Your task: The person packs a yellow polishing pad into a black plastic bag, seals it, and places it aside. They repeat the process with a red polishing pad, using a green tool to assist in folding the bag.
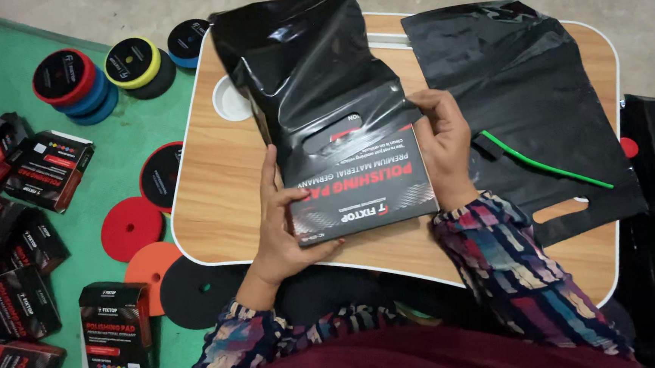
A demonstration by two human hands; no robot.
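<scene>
Left hand (pixel 281 225) is gripping the near-left corner of the flat black cardboard box with red and white print (pixel 362 197), thumb lying across its face and fingers curled beneath. Right hand (pixel 443 150) is pinching the mouth edge of the glossy black plastic bag with a cut-out handle (pixel 309 71), fingers pressed together on the film at the box's right edge. The box is lying about half inside the bag: its far part is hidden under the film, its near part is sticking out toward the person. The bag is extending away from the box across the small wooden lap table with a white rim (pixel 214 183); both hands are equally close. Second flat black plastic bag (pixel 522 81), one, is lying right of the box on the table, with one thin green strip (pixel 546 164) on it. Left of the box, on the green mat (pixel 2 60): round foam pads, about eight showing, stacked or loose, in red, blue, yellow, orange and black; matching black boxes, about seven, some cut by the frame edge.
</scene>
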